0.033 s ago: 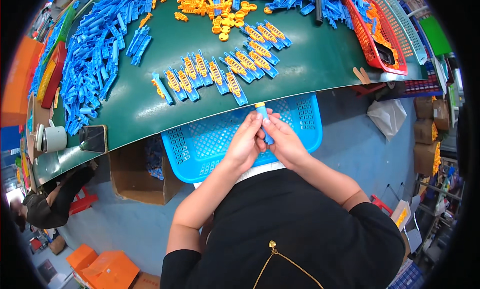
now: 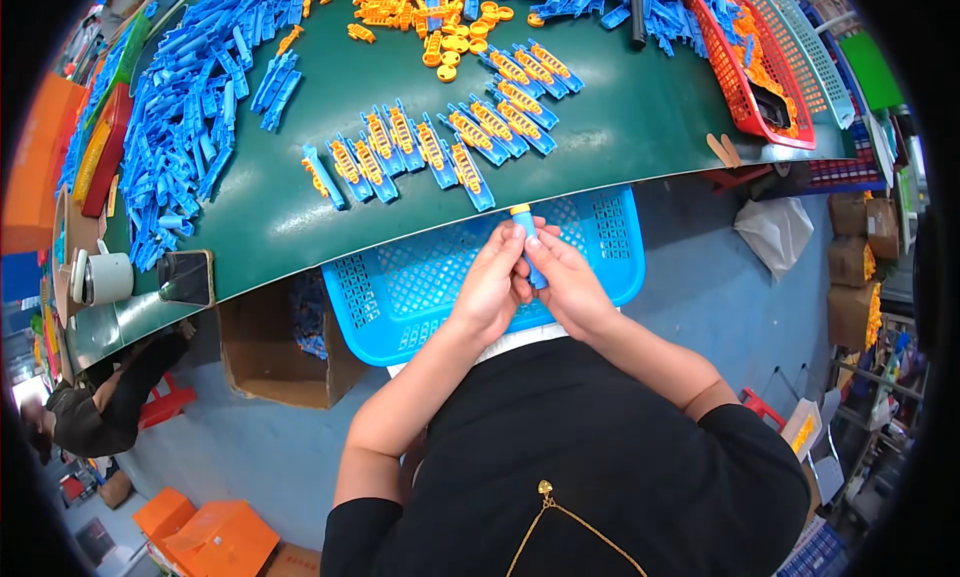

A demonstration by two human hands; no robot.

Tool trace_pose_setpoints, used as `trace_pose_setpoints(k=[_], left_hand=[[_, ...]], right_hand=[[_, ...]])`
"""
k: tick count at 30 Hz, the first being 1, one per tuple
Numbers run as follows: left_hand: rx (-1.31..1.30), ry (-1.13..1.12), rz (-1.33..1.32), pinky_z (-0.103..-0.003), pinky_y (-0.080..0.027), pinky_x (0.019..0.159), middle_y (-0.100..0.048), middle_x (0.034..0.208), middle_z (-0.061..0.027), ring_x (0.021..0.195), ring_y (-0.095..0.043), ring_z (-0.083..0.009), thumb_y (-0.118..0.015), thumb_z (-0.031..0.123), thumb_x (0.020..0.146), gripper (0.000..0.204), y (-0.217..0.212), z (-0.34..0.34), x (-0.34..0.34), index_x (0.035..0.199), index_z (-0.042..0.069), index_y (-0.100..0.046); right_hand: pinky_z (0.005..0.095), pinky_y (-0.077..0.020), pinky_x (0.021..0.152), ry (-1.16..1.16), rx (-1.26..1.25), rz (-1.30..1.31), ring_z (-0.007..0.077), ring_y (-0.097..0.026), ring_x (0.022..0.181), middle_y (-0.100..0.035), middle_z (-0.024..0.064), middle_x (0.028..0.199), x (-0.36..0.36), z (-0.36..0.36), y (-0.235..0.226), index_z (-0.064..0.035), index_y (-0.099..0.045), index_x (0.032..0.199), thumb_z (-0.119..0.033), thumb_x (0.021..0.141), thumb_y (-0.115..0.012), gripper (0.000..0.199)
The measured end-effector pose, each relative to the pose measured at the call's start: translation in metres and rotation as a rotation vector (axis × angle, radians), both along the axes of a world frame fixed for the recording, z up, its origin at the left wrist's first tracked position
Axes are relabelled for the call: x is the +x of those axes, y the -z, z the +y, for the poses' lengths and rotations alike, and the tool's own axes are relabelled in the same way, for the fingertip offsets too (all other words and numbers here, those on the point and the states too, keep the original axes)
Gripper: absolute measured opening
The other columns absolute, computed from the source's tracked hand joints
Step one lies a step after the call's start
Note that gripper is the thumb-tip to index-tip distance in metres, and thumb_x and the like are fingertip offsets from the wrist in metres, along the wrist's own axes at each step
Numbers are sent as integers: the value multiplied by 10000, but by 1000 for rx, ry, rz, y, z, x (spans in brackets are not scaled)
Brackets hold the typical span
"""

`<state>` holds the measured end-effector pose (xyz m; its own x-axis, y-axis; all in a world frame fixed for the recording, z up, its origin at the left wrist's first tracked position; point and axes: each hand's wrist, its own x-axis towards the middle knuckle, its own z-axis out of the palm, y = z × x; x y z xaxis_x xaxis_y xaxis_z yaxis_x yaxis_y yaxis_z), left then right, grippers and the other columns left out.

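Observation:
Between my two hands is a slim blue plastic piece [image 2: 529, 235] with a yellow round cap at its far end. My left hand [image 2: 492, 282] closes on it from the left, and my right hand [image 2: 568, 282] from the right; the fingers partly hide it. Both hands are over a blue plastic basket [image 2: 370, 345] at the table's near edge. Just beyond, several blue pieces with yellow ribbed inserts [image 2: 467, 172] lie in slanting rows on the green table [image 2: 290, 222]. A heap of yellow round caps and inserts [image 2: 455, 45] lies farther back.
Heaps of blue plastic parts [image 2: 190, 107] cover the table's left side. A red basket [image 2: 740, 97] with yellow parts stands at the far right. Near the left corner are a mug [image 2: 108, 279] and a phone [image 2: 187, 277]. A cardboard box [image 2: 265, 352] is under the table; another person [image 2: 85, 417] is at lower left.

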<state>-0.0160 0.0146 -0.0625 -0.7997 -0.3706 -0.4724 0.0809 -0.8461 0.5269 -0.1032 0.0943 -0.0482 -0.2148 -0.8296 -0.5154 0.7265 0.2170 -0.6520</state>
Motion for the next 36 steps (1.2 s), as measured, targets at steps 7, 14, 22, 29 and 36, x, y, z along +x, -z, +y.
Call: trace_pose_setpoints(k=[7, 14, 22, 29, 36], left_hand=[[-75, -67, -23, -186, -443, 517, -577, 1094, -124, 776, -574, -108, -387, 300, 973, 295, 6, 3, -5, 1102, 61, -500], [-33, -108, 14, -210, -443, 480, -583, 1097, -95, 747, -575, -113, -393, 309, 970, 315, 5, 4, -8, 1123, 58, -503], [52, -211, -63, -150, -313, 384, -599, 1003, -37, 474, -392, -9, -414, 301, 968, 282, -3, 6, -13, 1089, 67, -515], [-567, -89, 295, -279, -428, 851, -482, 1238, -118, 1018, -506, -132, -515, 265, 923, 288, -37, 9, 20, 1139, 76, -491], [-951, -74, 280, -383, -332, 986, -458, 1255, -142, 1169, -449, -260, -569, 266, 885, 275, -57, -16, 30, 1088, 81, -561]], right_hand=[[195, -355, 550, 115, 5, 50, 47, -434, 631, -474, -36, 766, 11, -5, -1, -108, -542, 1042, -258, 968, -432, 200], [195, -280, 458, 125, -104, 92, 39, -385, 518, -432, -35, 657, 6, -9, 7, -80, -496, 822, -236, 961, -437, 217], [189, -350, 531, 2, -151, -1, 40, -441, 600, -490, -30, 736, -4, -10, 9, -61, -538, 974, -259, 956, -451, 218], [259, -421, 841, -243, -465, 467, 128, -534, 963, -541, 75, 1089, -13, 17, -24, -1, -464, 1212, -161, 939, -481, 317], [385, -401, 874, -289, -689, 1113, 309, -513, 997, -540, 126, 1108, -36, -8, -38, -44, -537, 1148, -182, 805, -640, 384]])
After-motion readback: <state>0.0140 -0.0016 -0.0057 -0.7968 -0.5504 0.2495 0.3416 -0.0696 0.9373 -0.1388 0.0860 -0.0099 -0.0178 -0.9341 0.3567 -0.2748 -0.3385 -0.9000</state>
